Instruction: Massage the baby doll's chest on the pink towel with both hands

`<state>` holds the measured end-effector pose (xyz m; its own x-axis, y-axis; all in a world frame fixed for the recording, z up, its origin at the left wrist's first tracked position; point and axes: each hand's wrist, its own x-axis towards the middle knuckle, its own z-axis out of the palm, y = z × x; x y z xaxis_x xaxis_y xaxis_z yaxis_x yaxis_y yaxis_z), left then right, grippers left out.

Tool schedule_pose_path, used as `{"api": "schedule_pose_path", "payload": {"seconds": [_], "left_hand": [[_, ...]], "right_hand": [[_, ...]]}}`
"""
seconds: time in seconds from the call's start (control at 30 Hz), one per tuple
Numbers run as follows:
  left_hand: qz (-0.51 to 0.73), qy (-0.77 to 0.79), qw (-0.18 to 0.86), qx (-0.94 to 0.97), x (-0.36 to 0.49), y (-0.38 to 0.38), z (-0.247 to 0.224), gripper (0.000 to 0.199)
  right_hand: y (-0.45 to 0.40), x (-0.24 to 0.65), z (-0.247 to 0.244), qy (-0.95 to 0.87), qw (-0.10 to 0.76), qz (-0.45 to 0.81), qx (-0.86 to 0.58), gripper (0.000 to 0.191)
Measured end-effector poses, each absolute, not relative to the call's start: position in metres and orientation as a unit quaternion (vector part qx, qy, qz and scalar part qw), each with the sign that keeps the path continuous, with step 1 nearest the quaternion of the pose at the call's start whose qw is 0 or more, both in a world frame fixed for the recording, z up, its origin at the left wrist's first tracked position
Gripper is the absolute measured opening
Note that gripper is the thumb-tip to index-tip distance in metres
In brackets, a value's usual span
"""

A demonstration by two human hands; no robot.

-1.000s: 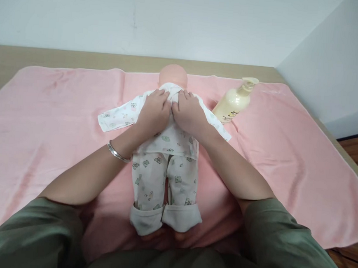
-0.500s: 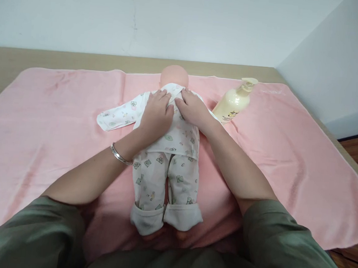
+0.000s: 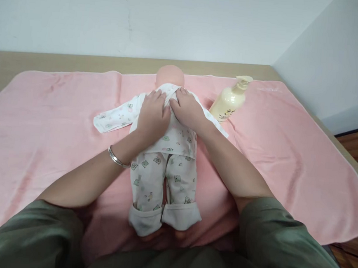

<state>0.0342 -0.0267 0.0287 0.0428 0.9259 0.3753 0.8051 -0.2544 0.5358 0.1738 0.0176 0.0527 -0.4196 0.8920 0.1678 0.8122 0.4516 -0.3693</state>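
A baby doll (image 3: 170, 75) lies along the pink blanket, its bare round head away from me and its feet nearest me. It wears a white printed shirt (image 3: 178, 140) and matching trousers (image 3: 180, 177) with turned-up cuffs. My left hand (image 3: 153, 114) rests on the left of the shirt's upper part, palm down, with fingers stretched toward the collar. Beside it, my right hand (image 3: 188, 110) lies on the upper right, fingers pointing inward and slightly bent. Both are on the cloth; the fabric under the palms is hidden.
A pale yellow pump bottle (image 3: 229, 101) leans to the right of the doll, close to its right sleeve. The pink blanket (image 3: 267, 157) covers most of the wooden table (image 3: 79, 62). White walls (image 3: 190, 23) stand behind and at the right.
The view has shifted slightly, so everything sits a little further left. Both hands stay on the upper shirt, and the cloth near the collar looks a bit more creased.
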Motion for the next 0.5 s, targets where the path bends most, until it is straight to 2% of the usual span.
{"api": "schedule_pose_path", "payload": {"seconds": [0.13,0.33,0.5], "left_hand": [[0.359,0.604,0.095,0.705,0.035,-0.027,0.026,0.051],[0.401,0.650,0.150,0.628,0.011,-0.003,0.022,0.046],[0.374,0.637,0.116,0.664,0.019,-0.013,0.028,0.045]], "right_hand": [[0.019,0.172,0.050,-0.831,0.177,0.086,-0.520,0.054],[-0.022,0.160,0.068,-0.861,0.127,0.054,-0.490,0.042],[-0.012,0.164,0.065,-0.870,0.135,0.052,-0.472,0.037]]}}
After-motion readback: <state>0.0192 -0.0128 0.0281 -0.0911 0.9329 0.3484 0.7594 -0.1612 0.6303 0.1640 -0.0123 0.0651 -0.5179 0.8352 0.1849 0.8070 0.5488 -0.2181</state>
